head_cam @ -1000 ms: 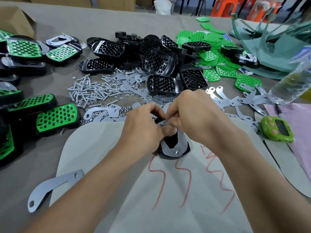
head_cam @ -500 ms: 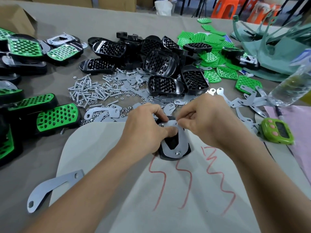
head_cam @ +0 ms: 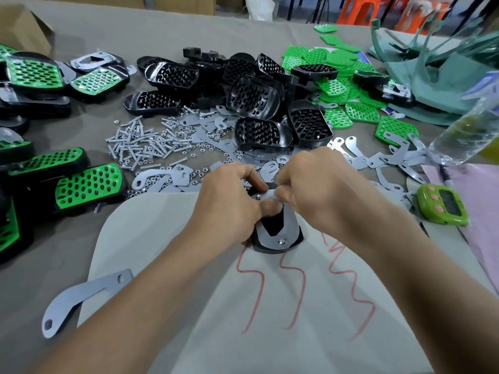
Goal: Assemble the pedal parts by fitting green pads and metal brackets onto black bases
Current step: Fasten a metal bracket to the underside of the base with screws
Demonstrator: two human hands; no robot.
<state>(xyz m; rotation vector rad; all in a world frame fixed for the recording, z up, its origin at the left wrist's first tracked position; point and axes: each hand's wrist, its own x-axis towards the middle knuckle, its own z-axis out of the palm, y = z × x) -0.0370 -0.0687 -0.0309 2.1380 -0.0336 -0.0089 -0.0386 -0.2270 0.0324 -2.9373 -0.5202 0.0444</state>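
Your right hand (head_cam: 321,195) has drawn back towards 3 o'clock, so more of the bracket (head_cam: 290,225) shows than a second ago, with a stud (head_cam: 258,196) now bare at its 12 o'clock end. The base (head_cam: 272,248) sits dead centre on the mat (head_cam: 167,238), its near screw (head_cam: 281,241) already in at 6 o'clock. Your left hand (head_cam: 229,206) wraps the base from 9 o'clock, thumb pressed on the bracket. Your right fingertips pinch the bracket's far end; whether they hold a nut is hidden. The far fastening looks like the step left. Spare screws (head_cam: 140,147) lie at 10 o'clock.
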